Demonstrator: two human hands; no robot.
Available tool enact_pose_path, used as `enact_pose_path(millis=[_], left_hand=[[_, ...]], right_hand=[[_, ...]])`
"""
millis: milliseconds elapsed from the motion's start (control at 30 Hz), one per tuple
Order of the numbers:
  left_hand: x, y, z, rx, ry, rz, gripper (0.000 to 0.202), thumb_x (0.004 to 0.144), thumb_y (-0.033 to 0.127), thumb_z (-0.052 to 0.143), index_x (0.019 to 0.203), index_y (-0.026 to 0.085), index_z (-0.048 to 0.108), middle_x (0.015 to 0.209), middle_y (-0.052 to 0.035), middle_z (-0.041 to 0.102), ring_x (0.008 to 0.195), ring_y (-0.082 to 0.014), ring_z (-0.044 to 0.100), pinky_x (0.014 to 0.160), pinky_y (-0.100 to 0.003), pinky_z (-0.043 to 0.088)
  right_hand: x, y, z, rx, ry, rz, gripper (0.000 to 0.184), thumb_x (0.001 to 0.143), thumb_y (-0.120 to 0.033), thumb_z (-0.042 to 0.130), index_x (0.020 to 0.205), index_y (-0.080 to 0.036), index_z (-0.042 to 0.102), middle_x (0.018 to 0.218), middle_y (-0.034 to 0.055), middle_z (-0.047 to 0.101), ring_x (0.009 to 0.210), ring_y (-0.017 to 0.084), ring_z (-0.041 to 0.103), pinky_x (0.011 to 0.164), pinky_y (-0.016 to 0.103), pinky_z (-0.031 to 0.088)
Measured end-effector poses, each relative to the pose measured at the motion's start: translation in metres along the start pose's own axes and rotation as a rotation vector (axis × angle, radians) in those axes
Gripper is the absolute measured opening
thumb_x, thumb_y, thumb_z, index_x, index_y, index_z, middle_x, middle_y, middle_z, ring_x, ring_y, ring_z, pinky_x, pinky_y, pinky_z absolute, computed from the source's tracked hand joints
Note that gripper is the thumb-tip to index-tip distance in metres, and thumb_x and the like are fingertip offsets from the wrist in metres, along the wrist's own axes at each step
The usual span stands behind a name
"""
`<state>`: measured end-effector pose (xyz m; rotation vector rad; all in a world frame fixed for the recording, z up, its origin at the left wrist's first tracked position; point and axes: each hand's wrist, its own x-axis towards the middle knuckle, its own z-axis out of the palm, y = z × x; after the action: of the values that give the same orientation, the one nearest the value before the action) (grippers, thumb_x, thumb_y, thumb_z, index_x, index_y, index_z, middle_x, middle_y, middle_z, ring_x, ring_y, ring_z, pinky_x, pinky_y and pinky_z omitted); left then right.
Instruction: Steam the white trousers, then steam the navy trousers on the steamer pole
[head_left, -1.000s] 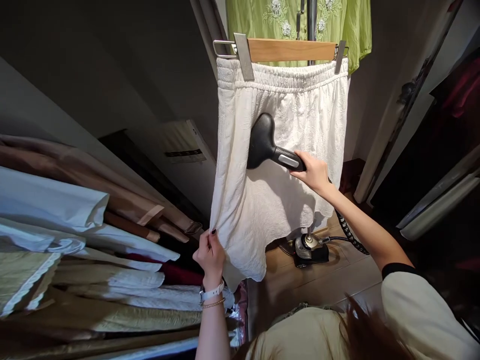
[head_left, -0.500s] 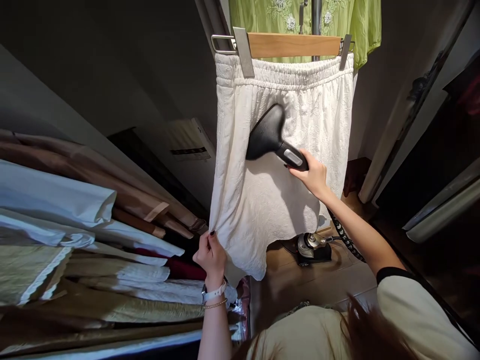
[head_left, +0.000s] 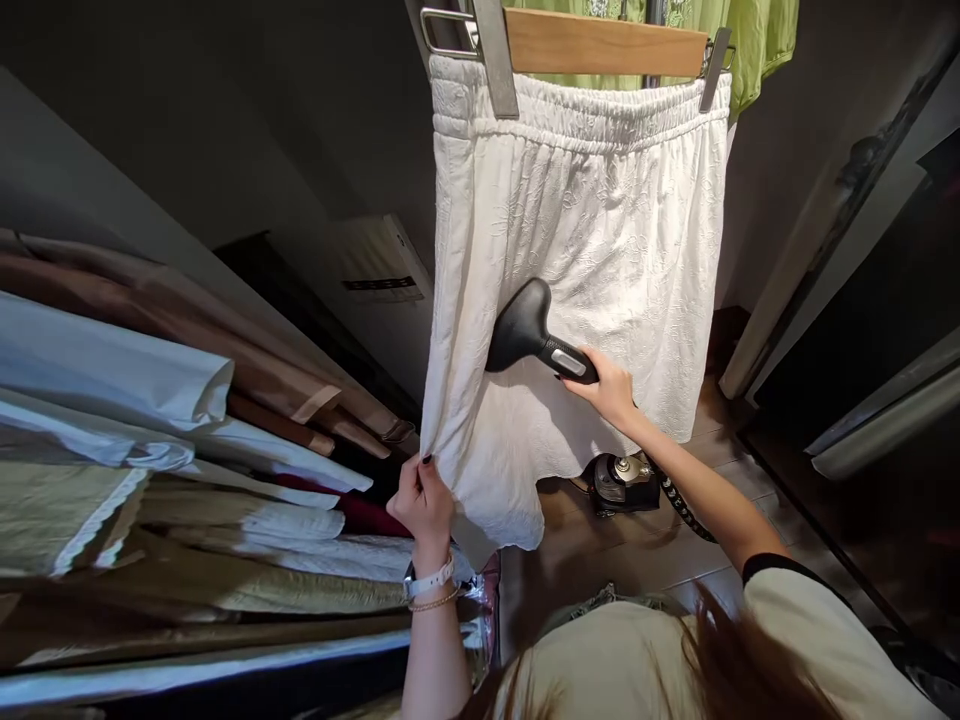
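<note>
White embroidered shorts or a skirt (head_left: 615,240) with a gathered elastic waistband hang from a wooden clip hanger (head_left: 607,42); I cannot tell which kind of garment. Pinched at its lower left edge is the fabric, in my left hand (head_left: 424,508), which wears a white-strapped watch. My right hand (head_left: 611,390) grips the handle of a black garment steamer head (head_left: 521,325). The head lies against or very close to the front of the cloth, left of the middle. Its face toward the fabric is hidden.
Behind hangs a green embroidered top (head_left: 761,45). A rack of clothes (head_left: 187,500) fills the left side. On the wooden floor stands the steamer's base (head_left: 626,485), with a dark hose (head_left: 682,515) running near my right forearm.
The steamer head has moved down along the white cloth with my right hand. My left hand keeps its pinch on the lower edge. The view has tilted slightly downward.
</note>
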<state>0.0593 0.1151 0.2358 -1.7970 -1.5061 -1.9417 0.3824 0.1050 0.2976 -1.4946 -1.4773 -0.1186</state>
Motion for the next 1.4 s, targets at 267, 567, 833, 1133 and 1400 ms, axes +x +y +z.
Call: enact_pose_path(millis=[267,567,833,1133,1400], left_hand=[[-0.001,-0.003,-0.006,0.033,0.018,-0.031,0.055,0.096,0.060,0.047,0.085,0.012,0.071,0.058,-0.0013,0.058,0.048,-0.0068,0.037,0.053,-0.021,0.028],[0.019,0.004,-0.033,0.182,0.160,-0.041,0.051,0.097,0.058,0.044,0.087,0.016,0.071,0.080,-0.0116,0.069,0.072,-0.0191,0.060,0.070,-0.030,0.040],[0.018,0.007,-0.037,0.164,0.196,-0.039,0.053,0.098,0.059,0.042,0.091,0.014,0.069,0.083,-0.0114,0.069,0.072,-0.0174,0.059,0.069,-0.029,0.038],[0.024,0.017,-0.042,0.141,0.205,-0.062,0.051,0.098,0.057,0.044,0.090,0.013,0.069,0.077,-0.0089,0.066,0.066,-0.0155,0.053,0.065,-0.027,0.034],[0.027,0.004,-0.035,0.141,0.139,-0.049,0.044,0.096,0.053,0.048,0.093,0.015,0.070,0.085,-0.0107,0.070,0.072,-0.0176,0.058,0.070,-0.028,0.038]], right_hand=[[0.071,-0.022,-0.050,-0.186,0.208,-0.232,0.050,0.088,-0.049,0.063,0.131,-0.023,0.061,0.117,0.0051,0.074,0.098,0.025,0.070,0.077,0.031,0.053],[0.080,-0.034,-0.062,-0.334,0.083,-0.300,0.053,0.093,-0.054,0.057,0.135,-0.022,0.059,0.110,0.0074,0.070,0.097,0.026,0.064,0.071,0.029,0.045],[0.039,-0.019,-0.025,-0.363,-0.101,-0.247,0.047,0.091,-0.045,0.066,0.132,-0.022,0.062,0.102,0.0085,0.070,0.087,0.025,0.063,0.063,0.030,0.038],[0.000,0.018,0.023,-0.241,-0.175,-0.023,0.048,0.087,-0.037,0.071,0.132,-0.024,0.062,0.111,0.0079,0.074,0.091,0.026,0.069,0.064,0.030,0.045],[-0.036,0.000,0.014,0.058,0.019,0.086,0.047,0.083,-0.050,0.070,0.123,-0.026,0.065,0.112,0.0058,0.077,0.099,0.030,0.073,0.079,0.038,0.055]])
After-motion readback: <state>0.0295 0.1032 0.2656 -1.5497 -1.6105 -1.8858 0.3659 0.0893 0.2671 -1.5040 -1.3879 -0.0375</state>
